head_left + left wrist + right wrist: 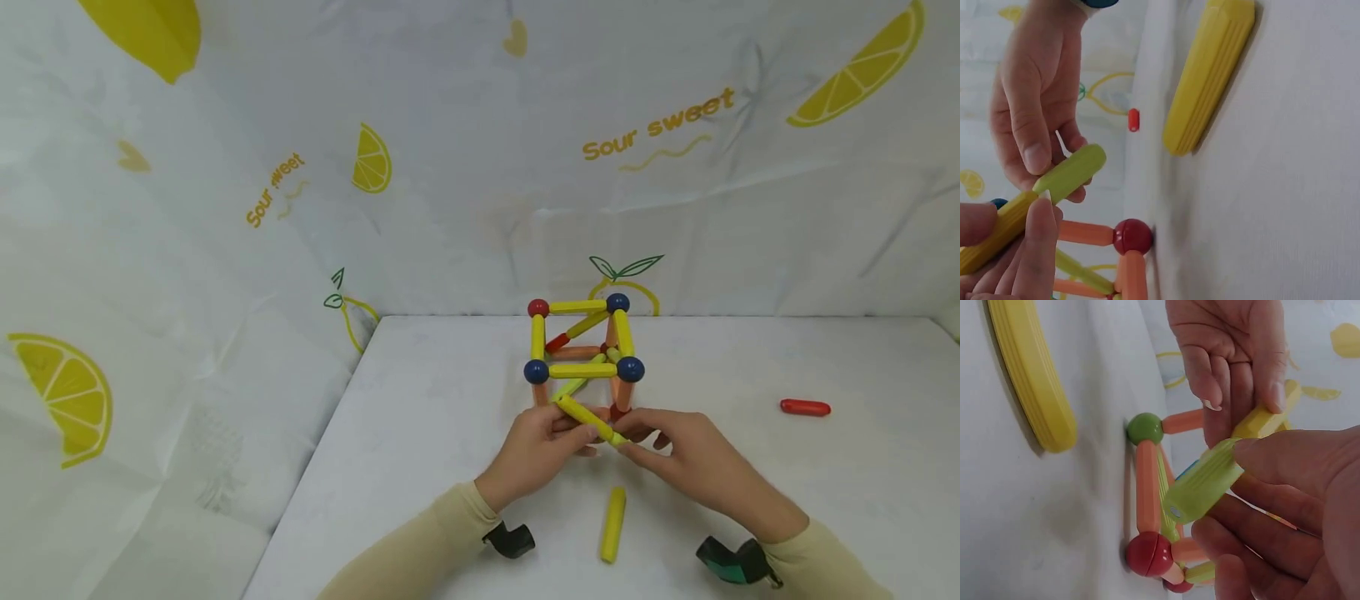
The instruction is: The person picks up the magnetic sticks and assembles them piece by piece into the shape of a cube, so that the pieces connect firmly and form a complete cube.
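Between thumb and fingers, my left hand point(534, 452) grips a yellow stick point(579, 412). My right hand point(693, 458) pinches a shorter light green stick point(1204, 481), whose end meets the yellow one in a line. Just behind both hands stands a box-shaped frame of sticks and balls. Its top has yellow bars point(582, 370), blue balls point(630, 369) and one red ball point(537, 308). Orange bars point(1148, 487), a green ball point(1145, 429) and red balls point(1150, 553) form its base. The hands partly hide the frame's lower front.
A loose yellow stick point(612, 525) lies on the white table point(420, 400) in front of the hands. Off to the right lies a red stick point(805, 407). Behind the table hangs a white cloth point(465, 208) with lemon prints.
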A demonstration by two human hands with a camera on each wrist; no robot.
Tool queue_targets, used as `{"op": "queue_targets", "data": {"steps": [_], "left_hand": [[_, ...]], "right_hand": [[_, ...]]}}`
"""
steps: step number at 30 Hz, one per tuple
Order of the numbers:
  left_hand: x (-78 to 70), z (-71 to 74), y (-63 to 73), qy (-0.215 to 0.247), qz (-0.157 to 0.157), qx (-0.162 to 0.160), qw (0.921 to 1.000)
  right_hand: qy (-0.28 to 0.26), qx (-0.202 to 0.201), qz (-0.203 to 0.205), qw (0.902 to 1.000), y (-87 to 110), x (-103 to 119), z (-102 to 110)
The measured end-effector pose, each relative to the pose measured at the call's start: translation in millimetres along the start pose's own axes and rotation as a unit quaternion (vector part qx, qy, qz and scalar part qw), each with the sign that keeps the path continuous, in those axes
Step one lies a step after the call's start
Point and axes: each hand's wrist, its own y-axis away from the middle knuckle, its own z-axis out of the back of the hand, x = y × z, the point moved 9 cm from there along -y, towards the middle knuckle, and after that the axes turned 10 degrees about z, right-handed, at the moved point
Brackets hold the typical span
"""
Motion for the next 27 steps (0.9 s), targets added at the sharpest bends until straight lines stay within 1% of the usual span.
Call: {"op": "queue_targets", "data": {"steps": [3, 6, 8, 10, 12, 15, 19, 21, 27], "left_hand": [[12.6, 3.7, -9.8, 0.044, 0.046, -0.038, 0.9972], [19.8, 11.0, -16.1, 0.05, 0.066, -0.084, 0.9931], [22.2, 16.2, -17.9, 0.046, 0.069, -0.11, 0.9904], [23.3, 19.9, -18.1, 0.043, 0.068, -0.132, 0.988], [23.4, 21.1, -18.2, 0.045, 0.062, -0.145, 0.9865], [23.8, 21.9, -19.5, 0.051, 0.05, -0.156, 0.9852], [23.7, 22.9, -20.6, 0.05, 0.046, -0.167, 0.9835], [23.5, 24.4, -20.1, 0.05, 0.046, -0.172, 0.9827], [20.1, 25.9, -19.0, 0.052, 0.034, -0.175, 0.9826]], "right_hand": [[0.015, -0.015, -0.03, 0.9993, 0.3, -15, 9], [0.021, -0.034, -0.067, 0.997, -1.3, -35, 19], [0.012, -0.035, -0.084, 0.9957, -4.7, -47, 22], [-0.008, -0.018, -0.096, 0.9952, -9.9, -56, 19], [-0.03, 0.003, -0.101, 0.9944, -15.7, -62, 12], [-0.054, 0.033, -0.106, 0.9924, -24.7, -67, -4], [-0.067, 0.047, -0.104, 0.9912, -32.0, -67, -19], [-0.069, 0.046, -0.098, 0.9917, -34.1, -66, -24], [-0.049, 0.031, -0.095, 0.9937, -37.2, -66, -25]]}}
